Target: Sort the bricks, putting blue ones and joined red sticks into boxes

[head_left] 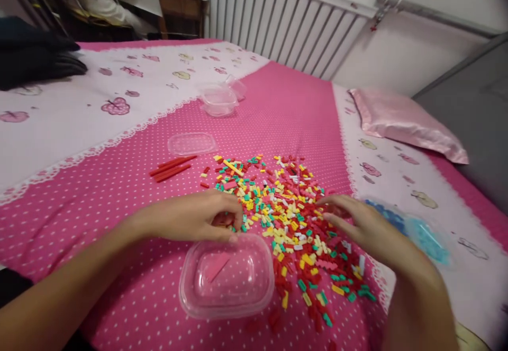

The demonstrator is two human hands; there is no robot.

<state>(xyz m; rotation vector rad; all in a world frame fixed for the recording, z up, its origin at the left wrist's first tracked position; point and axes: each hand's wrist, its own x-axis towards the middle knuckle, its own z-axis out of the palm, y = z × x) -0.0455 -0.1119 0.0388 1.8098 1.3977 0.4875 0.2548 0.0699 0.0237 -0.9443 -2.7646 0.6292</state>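
A spread of small building bricks [283, 208] in red, yellow, green, white and pink lies on the pink bedspread. At its left edge is my left hand [210, 214], fingers curled down and the thumb close to the index fingertip. What they hold, if anything, is hidden. Just below that hand stands a clear plastic container [254, 287] with one flat pink piece [218, 267] in it. My right hand [355, 221] reaches in at the pile's right side, its thumb and fingers apart over the bricks.
Long red strips [170, 171] lie left of the pile, near a clear lid [191, 143]. Farther back are more clear containers [219, 99]. Containers of blue pieces [426, 240] sit beyond my right hand. A pink pillow [408, 123] and dark folded cloth [35, 54] rest farther off.
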